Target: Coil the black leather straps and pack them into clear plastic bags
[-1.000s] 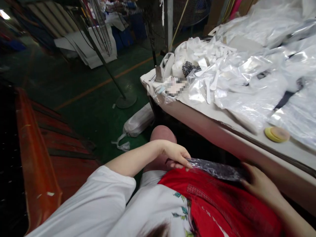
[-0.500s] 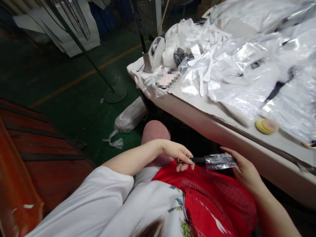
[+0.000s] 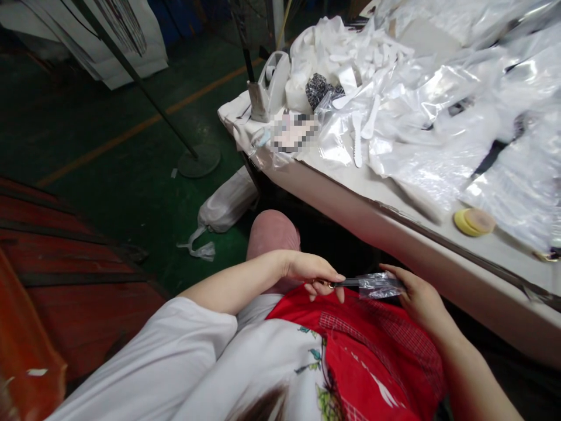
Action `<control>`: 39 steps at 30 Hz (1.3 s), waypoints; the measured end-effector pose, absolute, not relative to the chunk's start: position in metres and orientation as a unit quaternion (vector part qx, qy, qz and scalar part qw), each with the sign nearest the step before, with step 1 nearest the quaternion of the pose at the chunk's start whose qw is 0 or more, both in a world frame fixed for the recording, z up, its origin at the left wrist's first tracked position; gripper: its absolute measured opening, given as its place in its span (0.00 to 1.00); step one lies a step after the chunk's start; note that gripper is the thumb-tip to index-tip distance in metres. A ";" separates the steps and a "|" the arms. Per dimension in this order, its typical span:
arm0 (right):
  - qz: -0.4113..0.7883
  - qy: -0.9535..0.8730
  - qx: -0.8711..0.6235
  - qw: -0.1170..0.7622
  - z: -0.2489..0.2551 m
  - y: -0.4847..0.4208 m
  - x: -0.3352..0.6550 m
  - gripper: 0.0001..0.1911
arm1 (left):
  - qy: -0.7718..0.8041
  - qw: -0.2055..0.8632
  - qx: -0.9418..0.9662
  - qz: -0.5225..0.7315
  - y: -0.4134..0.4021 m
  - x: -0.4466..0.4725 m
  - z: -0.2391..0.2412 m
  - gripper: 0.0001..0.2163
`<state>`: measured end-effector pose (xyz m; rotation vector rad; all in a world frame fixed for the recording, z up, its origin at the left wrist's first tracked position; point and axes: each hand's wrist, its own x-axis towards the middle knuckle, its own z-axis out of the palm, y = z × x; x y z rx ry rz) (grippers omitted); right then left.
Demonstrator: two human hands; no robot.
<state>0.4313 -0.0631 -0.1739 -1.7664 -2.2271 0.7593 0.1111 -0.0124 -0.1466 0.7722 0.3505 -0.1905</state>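
Ref. table (image 3: 328, 202): the dark strap (image 3: 348, 282) is on its near side, above the red apron (image 3: 363, 327), w/ the L hand (image 3: 316, 272) pinching the end by the gold-coloured ring (image 3: 332, 285) and the R hand (image 3: 418, 298) gripping the clear sleeve (image 3: 379, 285) at the opposite end. Est. status, approx. midway: the sleeve appears to cover the R-hand portion (tip hidden by fingers, so full coverage n/a), while the L-hand portion is bare, i.e. judged outstanding. Clear bags (image 3: 416, 152) lie atop the table, some w/ dark contents; whether these are completed pcs. can't be confirmed.
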 end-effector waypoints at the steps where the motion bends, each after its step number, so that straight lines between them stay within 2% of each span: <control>1: 0.273 -0.748 -0.596 0.104 -0.174 -0.063 0.429 0.24 | 0.166 0.910 0.368 -0.092 -0.012 0.111 -0.145 0.19; 4: 0.355 -0.726 -0.578 0.115 -0.169 -0.065 0.407 0.22 | 0.159 0.928 0.336 -0.011 -0.009 0.117 -0.134 0.14; 10: 0.544 -0.681 -0.456 0.179 -0.132 -0.079 0.313 0.18 | 0.197 0.918 0.174 0.297 -0.002 0.163 -0.124 0.12; 13: 0.633 -0.609 -0.429 0.211 -0.114 -0.078 0.300 0.20 | 0.258 0.846 0.278 0.375 -0.002 0.175 -0.123 0.12; 17: 0.722 -0.464 -0.409 0.309 -0.100 -0.064 0.330 0.20 | 0.320 0.650 0.612 0.316 -0.008 0.167 -0.111 0.11; 19: 0.731 -0.415 -0.418 0.346 -0.097 -0.056 0.349 0.21 | 0.312 0.557 0.727 0.252 -0.014 0.161 -0.103 0.13; 21: 0.693 -0.418 -0.470 0.352 -0.096 -0.049 0.364 0.21 | 0.312 0.517 0.768 0.214 -0.020 0.158 -0.100 0.14; 24: 0.533 -0.516 -0.550 0.383 -0.095 -0.045 0.376 0.12 | 0.337 0.607 0.687 0.214 -0.028 0.159 -0.098 0.17; 26: 0.456 -0.595 -0.530 0.396 -0.095 -0.047 0.374 0.21 | 0.328 0.714 0.573 0.234 -0.032 0.162 -0.095 0.21; 27: 0.446 -0.628 -0.508 0.384 -0.096 -0.049 0.370 0.24 | 0.310 0.761 0.514 0.245 -0.034 0.164 -0.092 0.22; 28: 0.451 -0.653 -0.489 0.362 -0.098 -0.052 0.364 0.23 | 0.288 0.798 0.461 0.261 -0.035 0.166 -0.087 0.23; 31: 0.504 -0.668 -0.469 0.282 -0.105 -0.063 0.332 0.11 | 0.249 0.834 0.351 0.345 -0.033 0.172 -0.071 0.21; 33: 0.558 -0.652 -0.451 0.247 -0.108 -0.074 0.309 0.17 | 0.279 0.782 0.350 0.433 -0.030 0.174 -0.065 0.21; 35: 0.598 -0.646 -0.419 0.223 -0.107 -0.085 0.296 0.18 | 0.340 0.670 0.434 0.498 -0.026 0.171 -0.066 0.21; 37: 0.612 -0.637 -0.412 0.226 -0.100 -0.093 0.297 0.20 | 0.388 0.518 0.578 0.497 -0.025 0.163 -0.074 0.21; 39: 0.617 -0.611 -0.428 0.249 -0.089 -0.092 0.314 0.24 | 0.390 0.386 0.714 0.436 -0.027 0.154 -0.083 0.20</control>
